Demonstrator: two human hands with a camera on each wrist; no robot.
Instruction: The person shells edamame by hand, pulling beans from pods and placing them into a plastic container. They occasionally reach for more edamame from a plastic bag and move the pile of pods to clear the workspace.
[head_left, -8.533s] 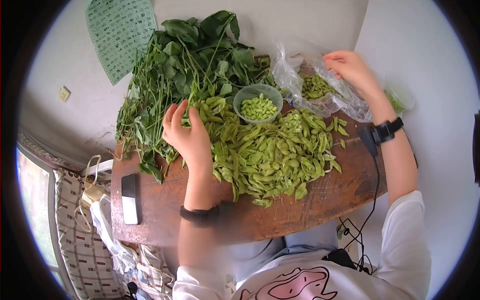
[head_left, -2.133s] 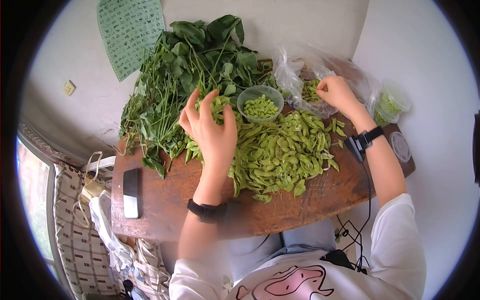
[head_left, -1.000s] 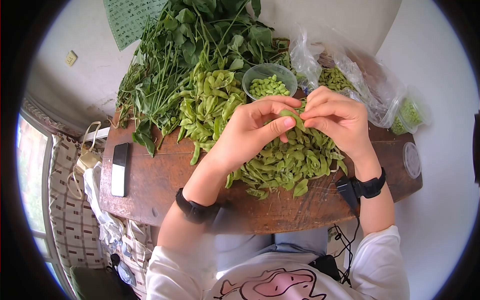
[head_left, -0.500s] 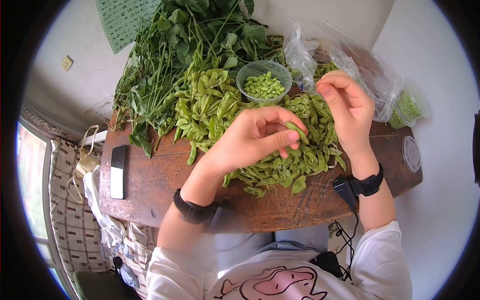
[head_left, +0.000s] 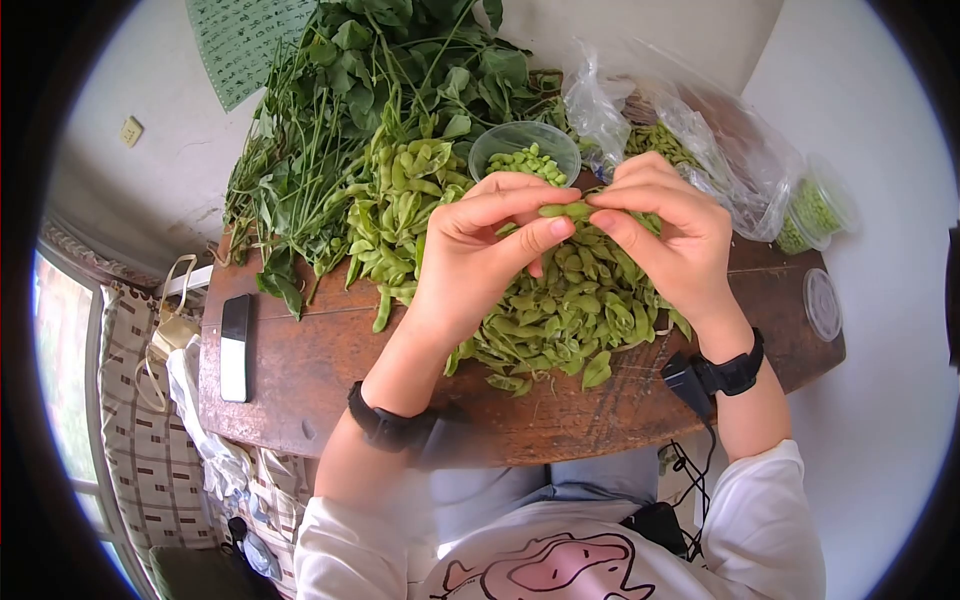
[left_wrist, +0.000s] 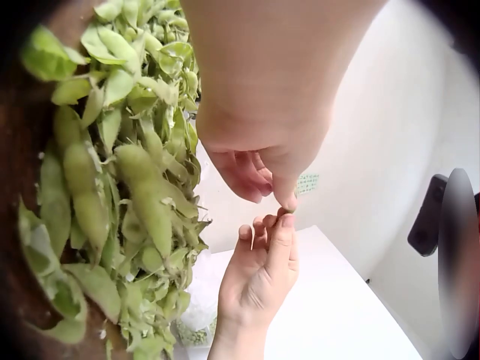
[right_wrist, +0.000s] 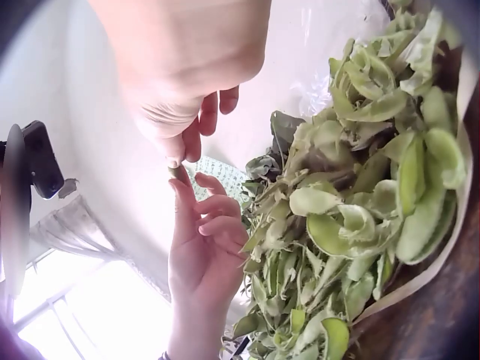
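Between my two hands, above the heap, is a green soybean pod point(head_left: 567, 211). My left hand point(head_left: 470, 255) pinches one end between thumb and fingers, and the fingertips of my right hand point(head_left: 678, 228) pinch the other. In the right wrist view, a bit of the pod point(right_wrist: 180, 174) shows between the fingertips. Below the hands lies a heap of pods point(head_left: 570, 320), some of them split and flattened. Just behind the hands stands a clear plastic bowl point(head_left: 483, 150) with shelled green beans point(head_left: 532, 163), partly hidden by the left hand.
Leafy bean stalks point(head_left: 330, 150) cover the table's back left. A clear plastic bag point(head_left: 720, 160) with pods stands at back right, beside clear tubs point(head_left: 815, 215) of beans. A round lid point(head_left: 823, 305) and a phone point(head_left: 235, 348) lie on the wooden table point(head_left: 300, 400).
Earlier the right hand reached over the bag, and half a second ago it was apart from the pod. Now it has come left onto the pod's end, while the left hand has risen slightly.
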